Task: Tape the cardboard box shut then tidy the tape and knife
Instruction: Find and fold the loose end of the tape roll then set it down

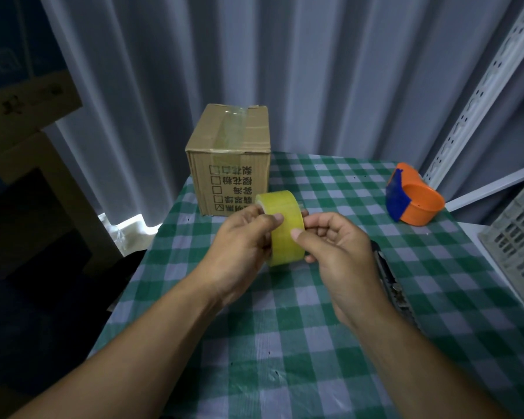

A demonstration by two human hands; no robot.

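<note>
Only upside-down characters on box [229, 164]

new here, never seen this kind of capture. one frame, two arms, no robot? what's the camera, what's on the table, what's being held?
There is no robot: a person works with bare hands. The single picture comes from a wide-angle camera on the person's head, looking forward and down, so the arms enter from the bottom edge.

Both hands hold one roll of yellowish clear tape: the left hand grips its left side, and the right hand has its thumb on the roll's face.

On the green checked tablecloth stands a cardboard box with a strip of clear tape already over its top. To the right sits an orange and blue tape dispenser. A dark, narrow tool, probably the knife, lies partly hidden behind the right wrist.
</note>
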